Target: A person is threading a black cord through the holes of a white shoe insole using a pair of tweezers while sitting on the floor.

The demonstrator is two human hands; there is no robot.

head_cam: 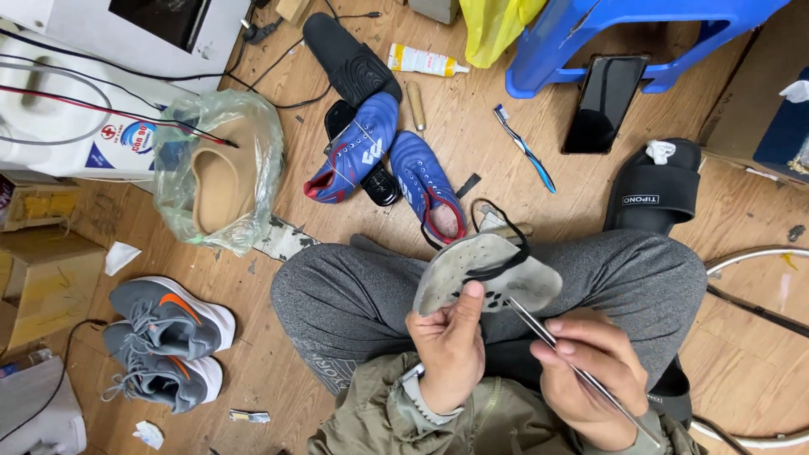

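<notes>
I sit cross-legged on a wooden floor. My left hand [451, 345] grips a worn grey-white shoe insole [480, 265] by its near edge, thumb pressed on top, above my grey-trousered knees. A black cord loop [506, 244] lies across the insole's far end. My right hand [590, 371] pinches a thin metal tool [556, 347], like long tweezers or a needle, whose tip points at the insole's underside. Just past my knees lies a pair of blue sports shoes [396, 160] with red lining.
Grey running shoes with orange marks [164, 337] lie at left. A beige shoe in a clear plastic bag [223, 173], black slide sandals [657, 190], a glue tube [421, 61], a toothbrush [524, 147], a phone [604, 101] and a blue plastic stool [624, 34] surround me.
</notes>
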